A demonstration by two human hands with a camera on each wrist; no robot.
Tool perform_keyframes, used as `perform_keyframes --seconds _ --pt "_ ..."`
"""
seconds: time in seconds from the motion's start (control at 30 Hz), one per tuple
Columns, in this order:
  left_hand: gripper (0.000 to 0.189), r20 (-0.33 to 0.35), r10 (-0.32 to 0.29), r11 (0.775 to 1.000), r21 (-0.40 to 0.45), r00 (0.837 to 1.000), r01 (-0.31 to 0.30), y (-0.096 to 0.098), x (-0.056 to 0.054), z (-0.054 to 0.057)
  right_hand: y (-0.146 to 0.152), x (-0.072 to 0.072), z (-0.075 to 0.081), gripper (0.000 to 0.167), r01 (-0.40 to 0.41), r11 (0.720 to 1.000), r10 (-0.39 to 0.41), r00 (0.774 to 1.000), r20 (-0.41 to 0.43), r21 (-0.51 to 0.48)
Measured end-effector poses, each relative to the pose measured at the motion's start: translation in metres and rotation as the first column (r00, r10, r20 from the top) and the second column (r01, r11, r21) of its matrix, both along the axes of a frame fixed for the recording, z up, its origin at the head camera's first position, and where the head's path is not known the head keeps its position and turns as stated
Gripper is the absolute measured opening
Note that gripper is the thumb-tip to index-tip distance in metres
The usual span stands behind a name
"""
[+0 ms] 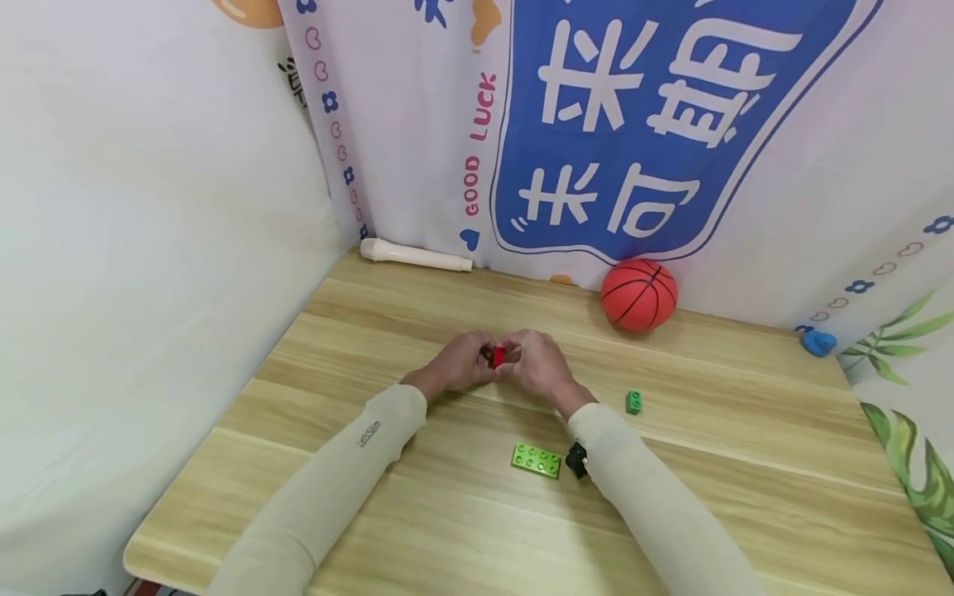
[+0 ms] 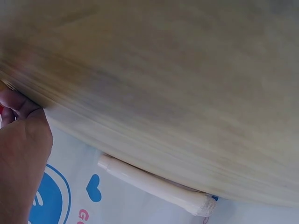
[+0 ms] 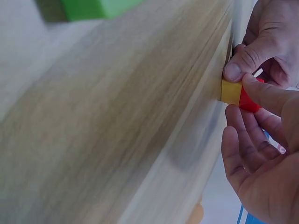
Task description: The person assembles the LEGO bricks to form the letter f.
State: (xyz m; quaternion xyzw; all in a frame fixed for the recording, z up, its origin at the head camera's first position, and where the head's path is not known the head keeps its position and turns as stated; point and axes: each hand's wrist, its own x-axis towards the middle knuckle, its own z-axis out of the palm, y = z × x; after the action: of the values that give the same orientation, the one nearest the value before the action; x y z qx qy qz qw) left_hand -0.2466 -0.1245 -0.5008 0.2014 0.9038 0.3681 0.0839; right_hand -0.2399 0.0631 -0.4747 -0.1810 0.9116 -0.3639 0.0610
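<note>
Both hands meet over the middle of the wooden table (image 1: 447, 530). The right wrist view shows a yellow building block (image 3: 231, 92) and a red building block (image 3: 249, 98) set against each other. My left hand (image 1: 468, 361) grips the yellow block, its thumb flat against that block's upper face. From the other side my right hand (image 1: 538, 362) pinches the red block between thumb and fingers. Only a bit of red shows between the hands in the head view. In the left wrist view the left hand (image 2: 23, 149) is at the left edge and mostly hides the blocks.
A light green eight-stud brick (image 1: 536, 460) lies nearer me, beside a black object (image 1: 577, 459) partly under the right sleeve. A small green brick (image 1: 633, 402) is to the right. A red ball (image 1: 639, 295), a white microphone-shaped stick (image 1: 417, 255) and a blue item (image 1: 818, 343) line the back.
</note>
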Motion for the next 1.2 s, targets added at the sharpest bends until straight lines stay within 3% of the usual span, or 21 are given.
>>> perform_keyframes --seconds 0.3,0.5,0.77,1.0,1.2 --pt "0.027 -0.013 0.011 1.000 -0.029 1.000 -0.011 -0.002 -0.003 0.003 -0.003 0.003 -0.002 0.037 -0.019 0.997 0.025 0.997 -0.070 0.075" --pt "0.031 -0.012 -0.011 0.999 -0.045 1.000 0.010 0.001 -0.005 0.008 0.004 0.017 0.000 0.052 -0.017 0.988 0.031 0.995 -0.093 0.154" --pt "0.034 0.041 0.015 1.000 -0.014 0.999 -0.015 0.002 -0.003 0.008 0.033 0.054 0.015 0.058 -0.031 0.976 0.035 0.999 -0.013 0.217" --pt "0.037 0.068 0.033 0.999 -0.026 0.997 -0.032 0.001 -0.001 0.007 0.064 0.080 0.012 0.051 -0.065 0.955 0.039 0.995 0.095 0.289" --pt "0.038 0.091 0.043 0.999 -0.024 0.995 -0.041 0.003 0.001 0.006 0.071 0.100 0.013 0.057 -0.122 0.939 0.067 0.982 0.176 0.323"
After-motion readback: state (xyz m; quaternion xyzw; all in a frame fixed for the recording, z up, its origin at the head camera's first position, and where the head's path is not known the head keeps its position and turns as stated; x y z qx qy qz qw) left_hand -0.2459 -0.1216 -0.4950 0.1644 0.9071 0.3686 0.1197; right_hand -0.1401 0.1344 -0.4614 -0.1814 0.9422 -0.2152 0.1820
